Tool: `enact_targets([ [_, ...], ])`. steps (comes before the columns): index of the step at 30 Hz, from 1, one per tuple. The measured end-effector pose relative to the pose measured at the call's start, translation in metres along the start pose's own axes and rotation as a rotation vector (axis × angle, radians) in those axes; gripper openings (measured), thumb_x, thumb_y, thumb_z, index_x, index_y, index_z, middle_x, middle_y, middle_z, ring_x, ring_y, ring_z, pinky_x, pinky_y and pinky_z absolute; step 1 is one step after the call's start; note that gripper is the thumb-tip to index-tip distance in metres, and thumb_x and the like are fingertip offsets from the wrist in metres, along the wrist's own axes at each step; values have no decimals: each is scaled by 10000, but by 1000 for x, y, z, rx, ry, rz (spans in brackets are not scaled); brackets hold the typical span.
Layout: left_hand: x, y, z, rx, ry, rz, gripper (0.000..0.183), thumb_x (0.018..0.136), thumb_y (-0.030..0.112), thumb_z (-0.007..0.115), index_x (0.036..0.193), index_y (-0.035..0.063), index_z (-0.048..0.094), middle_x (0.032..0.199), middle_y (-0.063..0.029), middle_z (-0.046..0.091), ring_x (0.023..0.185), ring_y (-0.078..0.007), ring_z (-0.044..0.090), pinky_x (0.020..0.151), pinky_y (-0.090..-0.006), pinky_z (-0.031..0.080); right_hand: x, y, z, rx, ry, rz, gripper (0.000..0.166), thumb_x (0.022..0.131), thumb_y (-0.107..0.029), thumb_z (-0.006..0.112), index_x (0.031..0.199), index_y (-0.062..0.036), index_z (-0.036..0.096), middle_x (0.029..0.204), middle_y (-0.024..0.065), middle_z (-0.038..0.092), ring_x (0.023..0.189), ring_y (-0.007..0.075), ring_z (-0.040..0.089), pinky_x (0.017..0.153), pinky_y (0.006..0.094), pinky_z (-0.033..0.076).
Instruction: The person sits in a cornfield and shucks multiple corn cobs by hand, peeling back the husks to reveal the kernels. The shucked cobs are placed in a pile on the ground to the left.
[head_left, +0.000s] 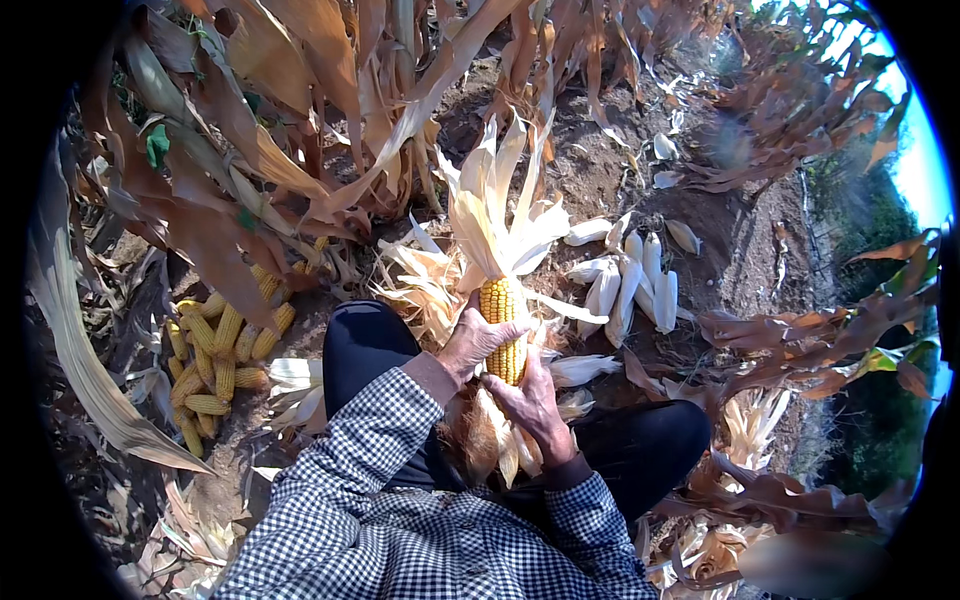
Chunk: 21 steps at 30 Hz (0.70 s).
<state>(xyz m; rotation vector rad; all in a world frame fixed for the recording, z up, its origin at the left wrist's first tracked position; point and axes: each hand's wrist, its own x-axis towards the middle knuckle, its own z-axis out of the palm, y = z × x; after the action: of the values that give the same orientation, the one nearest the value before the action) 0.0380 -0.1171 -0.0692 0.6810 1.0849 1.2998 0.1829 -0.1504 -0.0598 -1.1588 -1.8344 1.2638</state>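
Observation:
Between both hands I hold a yellow ear of corn, its rows of kernels bare. Pale dry husk leaves fan out from its far end, peeled back and still attached there. My left hand wraps the ear's left side, with the thumb lying across the kernels. Lower down on the right, my right hand grips the near end. Loose husks with brown silk hang or lie below that end, between my legs; whether they join the ear is hidden by the fingers.
Husked yellow ears lie piled on the left. Several unhusked pale ears rest on the soil to the right. Dry corn stalks stand ahead, and a long dry leaf arches at far left. Discarded husks lie just past my knees.

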Motion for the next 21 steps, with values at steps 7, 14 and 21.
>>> enact_targets([
  [7, -30, 25, 7, 336, -206, 57, 635, 722, 188, 758, 1262, 31, 463, 1113, -68, 582, 1007, -184, 588, 893, -304, 477, 18, -2, -27, 714, -73, 120, 509, 962, -277, 546, 1310, 76, 433, 1263, 142, 530, 1170, 193, 497, 1020, 335, 367],
  [14, -43, -4, 14, 455, -256, 64, 817, 638, 70, 797, 1315, 20, 343, 1135, -95, 564, 1039, -178, 574, 902, -316, 480, 35, 3, -34, 100, 95, -322, 357, 851, -224, 688, 1106, 11, 606, 1079, 97, 629, 944, 194, 610, 814, 323, 492],
  [21, -47, -4, 3, 382, -317, 50, 836, 631, 36, 789, 1340, 41, 348, 1168, -71, 551, 1083, -169, 550, 949, -331, 450, 58, -61, -36, 614, 119, 104, 378, 800, -136, 651, 1131, 21, 557, 933, 92, 632, 809, 154, 605, 719, 273, 495],
])
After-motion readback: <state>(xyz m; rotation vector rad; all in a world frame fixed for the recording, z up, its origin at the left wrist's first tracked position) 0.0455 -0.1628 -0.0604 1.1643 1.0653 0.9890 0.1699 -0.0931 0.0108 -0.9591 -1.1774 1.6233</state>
